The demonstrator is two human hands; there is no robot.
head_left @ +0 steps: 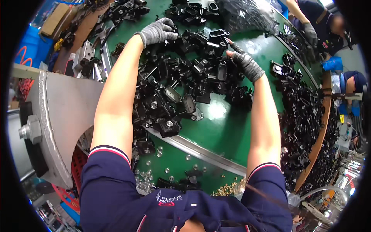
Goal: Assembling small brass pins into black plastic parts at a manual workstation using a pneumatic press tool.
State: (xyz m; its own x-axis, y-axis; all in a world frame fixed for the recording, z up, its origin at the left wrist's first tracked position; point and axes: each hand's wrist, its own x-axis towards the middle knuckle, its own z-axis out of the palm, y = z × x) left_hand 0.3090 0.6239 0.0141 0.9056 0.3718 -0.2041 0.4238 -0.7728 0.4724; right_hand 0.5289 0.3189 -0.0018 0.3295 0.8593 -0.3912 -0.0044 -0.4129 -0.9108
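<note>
A heap of black metal parts, some with oval loops and round bosses, lies on the green tabletop between my arms. At the heap's far left, my left hand in a grey glove has its fingers curled around a black part, mostly hidden by them. My right hand, in a grey glove with bare thumb and index tips, is at the heap's right edge. Its thumb and index finger are apart, close to a black bracket with an oval loop; contact is unclear.
A metal rail crosses the table nearer me, with small clear pieces and brass-coloured pieces beyond it on my side. More black parts line the right. A clear plastic bag lies far back; a co-worker's gloved hand is top right.
</note>
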